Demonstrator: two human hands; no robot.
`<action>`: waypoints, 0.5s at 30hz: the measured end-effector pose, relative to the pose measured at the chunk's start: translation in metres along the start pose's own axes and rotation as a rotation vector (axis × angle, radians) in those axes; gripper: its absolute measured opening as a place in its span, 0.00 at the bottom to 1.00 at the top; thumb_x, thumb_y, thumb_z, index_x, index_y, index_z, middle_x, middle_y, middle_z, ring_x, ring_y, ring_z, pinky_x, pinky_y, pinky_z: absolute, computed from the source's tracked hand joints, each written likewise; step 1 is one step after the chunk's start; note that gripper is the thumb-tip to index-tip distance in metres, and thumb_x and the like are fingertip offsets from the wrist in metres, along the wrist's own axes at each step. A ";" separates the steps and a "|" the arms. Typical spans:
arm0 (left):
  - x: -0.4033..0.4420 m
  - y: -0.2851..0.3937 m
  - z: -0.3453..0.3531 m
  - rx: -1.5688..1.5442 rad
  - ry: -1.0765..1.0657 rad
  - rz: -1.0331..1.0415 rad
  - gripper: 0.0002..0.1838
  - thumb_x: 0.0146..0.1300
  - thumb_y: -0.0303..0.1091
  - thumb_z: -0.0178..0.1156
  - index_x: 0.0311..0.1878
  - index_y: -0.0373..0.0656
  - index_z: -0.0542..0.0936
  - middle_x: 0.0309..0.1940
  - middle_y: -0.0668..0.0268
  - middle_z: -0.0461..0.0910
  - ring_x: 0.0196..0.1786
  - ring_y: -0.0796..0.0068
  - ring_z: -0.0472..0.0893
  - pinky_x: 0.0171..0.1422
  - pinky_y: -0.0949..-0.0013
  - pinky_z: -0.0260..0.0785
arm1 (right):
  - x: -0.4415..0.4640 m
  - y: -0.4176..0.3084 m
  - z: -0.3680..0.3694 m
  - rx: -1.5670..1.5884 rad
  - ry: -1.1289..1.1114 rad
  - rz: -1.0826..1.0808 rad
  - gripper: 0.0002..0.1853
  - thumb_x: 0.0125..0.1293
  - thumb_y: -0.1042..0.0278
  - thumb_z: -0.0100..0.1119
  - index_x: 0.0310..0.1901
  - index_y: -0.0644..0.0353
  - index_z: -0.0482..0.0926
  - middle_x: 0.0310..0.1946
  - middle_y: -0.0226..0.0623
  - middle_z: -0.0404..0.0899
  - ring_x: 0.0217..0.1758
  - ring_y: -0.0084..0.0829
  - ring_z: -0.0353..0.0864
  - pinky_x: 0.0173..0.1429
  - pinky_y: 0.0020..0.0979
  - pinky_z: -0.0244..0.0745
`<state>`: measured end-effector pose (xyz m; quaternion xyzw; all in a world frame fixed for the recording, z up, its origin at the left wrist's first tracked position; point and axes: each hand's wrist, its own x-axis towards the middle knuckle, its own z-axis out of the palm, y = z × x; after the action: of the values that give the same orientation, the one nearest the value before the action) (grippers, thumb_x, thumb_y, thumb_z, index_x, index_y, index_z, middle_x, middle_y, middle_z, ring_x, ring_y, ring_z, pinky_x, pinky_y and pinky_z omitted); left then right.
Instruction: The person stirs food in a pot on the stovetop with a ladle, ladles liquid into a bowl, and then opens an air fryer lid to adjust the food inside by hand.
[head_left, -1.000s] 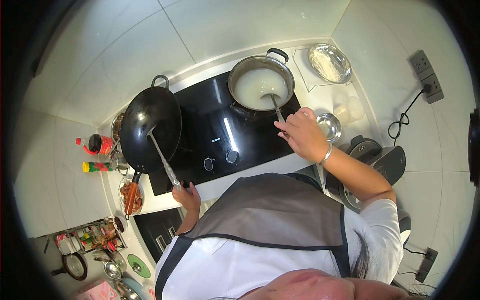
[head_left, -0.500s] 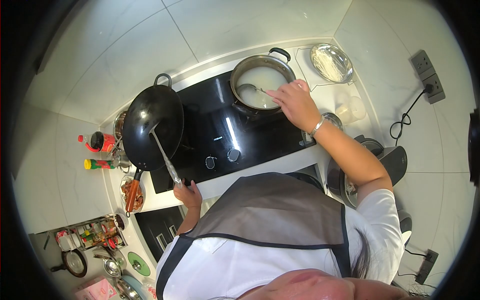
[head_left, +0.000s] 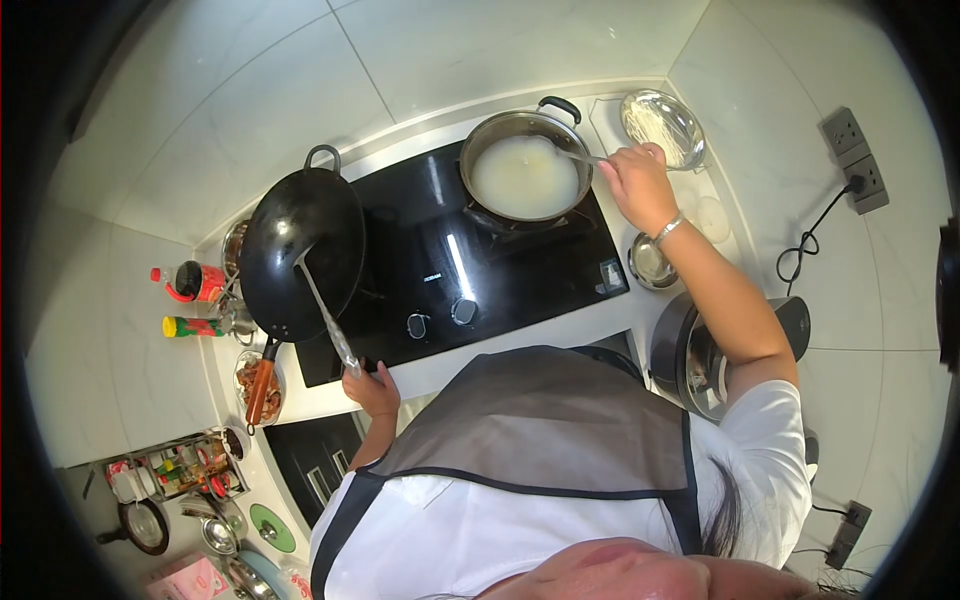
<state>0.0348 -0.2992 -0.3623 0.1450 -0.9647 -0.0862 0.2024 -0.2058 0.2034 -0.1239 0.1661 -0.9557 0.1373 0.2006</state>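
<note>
My right hand is closed on the handle of a ladle, whose lower end is hidden at the right side of a steel pot. Cloudy whitish liquid fills much of that pot, which stands on the black cooktop. My left hand grips the end of a long metal spatula. The spatula's other end rests inside a black wok at the cooktop's left.
A glass bowl of white noodles sits behind my right hand, and a small metal bowl lies below it. Meat pieces in a bowl are near the wok's wooden handle. Bottles stand at left; a dark appliance is at right.
My right hand first moved up and over the pot, then right, carrying the ladle to the pot's right side. The left hand and spatula have hardly moved.
</note>
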 end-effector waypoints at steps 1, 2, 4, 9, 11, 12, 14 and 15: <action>0.000 0.000 0.000 0.003 0.006 0.002 0.24 0.61 0.41 0.65 0.56 0.36 0.76 0.53 0.49 0.72 0.58 0.46 0.68 0.62 0.46 0.58 | -0.002 0.001 -0.003 0.049 -0.021 0.057 0.12 0.70 0.62 0.56 0.32 0.59 0.82 0.29 0.37 0.80 0.42 0.41 0.77 0.68 0.47 0.59; 0.000 0.000 0.000 0.000 0.003 0.000 0.24 0.61 0.40 0.65 0.56 0.36 0.76 0.52 0.49 0.72 0.58 0.46 0.68 0.62 0.46 0.58 | -0.005 0.005 -0.003 0.123 -0.028 0.129 0.13 0.70 0.62 0.56 0.32 0.60 0.82 0.29 0.38 0.81 0.40 0.40 0.78 0.65 0.45 0.62; 0.001 0.001 0.000 -0.005 -0.002 -0.002 0.24 0.61 0.40 0.65 0.56 0.35 0.76 0.52 0.48 0.72 0.58 0.46 0.69 0.62 0.46 0.58 | -0.011 0.016 0.005 0.274 -0.040 0.274 0.14 0.71 0.61 0.55 0.32 0.62 0.82 0.29 0.40 0.83 0.37 0.40 0.80 0.59 0.42 0.68; 0.003 0.001 -0.003 -0.035 -0.031 -0.011 0.25 0.61 0.40 0.65 0.56 0.35 0.75 0.52 0.48 0.72 0.57 0.46 0.69 0.62 0.46 0.58 | -0.023 0.030 0.035 0.879 -0.112 0.625 0.17 0.73 0.60 0.53 0.34 0.66 0.82 0.30 0.41 0.86 0.30 0.28 0.81 0.40 0.30 0.74; 0.002 0.000 -0.002 -0.033 -0.024 -0.007 0.24 0.61 0.40 0.65 0.56 0.35 0.75 0.52 0.48 0.72 0.57 0.46 0.69 0.62 0.46 0.58 | -0.025 0.032 0.042 1.034 -0.083 0.700 0.18 0.74 0.59 0.53 0.34 0.67 0.82 0.30 0.41 0.86 0.30 0.26 0.80 0.39 0.27 0.74; 0.001 0.000 -0.002 -0.026 -0.012 0.001 0.24 0.61 0.40 0.65 0.56 0.35 0.75 0.52 0.48 0.72 0.57 0.46 0.69 0.62 0.46 0.58 | -0.026 0.031 0.043 1.081 -0.066 0.746 0.18 0.74 0.60 0.53 0.34 0.68 0.81 0.30 0.41 0.85 0.31 0.25 0.80 0.40 0.26 0.74; 0.001 0.000 -0.001 -0.018 -0.002 0.006 0.24 0.61 0.40 0.65 0.56 0.35 0.75 0.52 0.48 0.71 0.58 0.46 0.69 0.62 0.46 0.58 | -0.028 0.026 0.040 1.134 -0.043 0.778 0.18 0.74 0.60 0.53 0.34 0.68 0.81 0.30 0.41 0.85 0.32 0.25 0.80 0.41 0.25 0.74; 0.001 0.000 0.000 -0.015 -0.006 0.003 0.24 0.61 0.40 0.65 0.56 0.35 0.75 0.52 0.48 0.71 0.58 0.46 0.69 0.62 0.47 0.58 | -0.028 0.024 0.035 1.140 -0.037 0.765 0.18 0.74 0.61 0.53 0.34 0.68 0.81 0.30 0.40 0.85 0.32 0.24 0.80 0.41 0.25 0.74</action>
<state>0.0343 -0.2999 -0.3618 0.1416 -0.9649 -0.0937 0.2005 -0.2020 0.2206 -0.1717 -0.1014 -0.7288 0.6772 0.0030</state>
